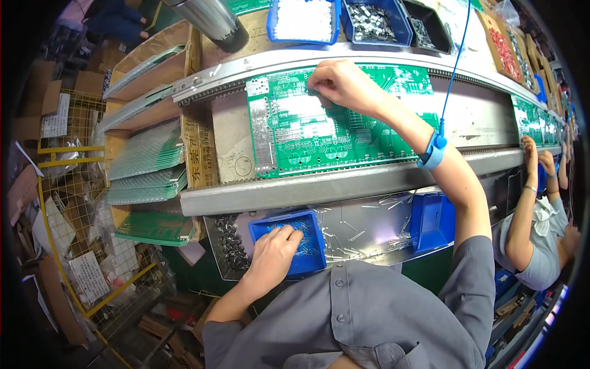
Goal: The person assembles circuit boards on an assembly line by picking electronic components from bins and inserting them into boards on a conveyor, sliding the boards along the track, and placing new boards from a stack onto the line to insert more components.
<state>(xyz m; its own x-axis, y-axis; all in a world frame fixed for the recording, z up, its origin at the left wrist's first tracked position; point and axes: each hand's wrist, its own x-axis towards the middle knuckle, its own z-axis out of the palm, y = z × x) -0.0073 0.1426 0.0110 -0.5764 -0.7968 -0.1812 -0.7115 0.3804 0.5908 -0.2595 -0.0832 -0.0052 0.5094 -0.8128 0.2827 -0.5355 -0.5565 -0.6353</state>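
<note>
A large green circuit board (307, 132) lies across the rails of the line in front of me. Over its upper middle, my right hand (344, 86) has its fingertips pinched together at the board's surface; whatever they hold is too small or hidden. A blue wrist strap (435, 151) with a blue cord circles my right wrist. Below the rail, my left hand (275, 251) reaches into a blue bin (314, 246) of small blue-leaded components (305, 243). Its fingers are curled together, and I cannot make out what is between them.
A metal tray (353, 227) with loose leads holds another blue bin (430, 221) and dark parts (230, 243). Past the rail stand parts bins (304, 21) and a metal cylinder (215, 24). Boards fill a cardboard rack (147, 147) at left; a co-worker (534, 240) works at right.
</note>
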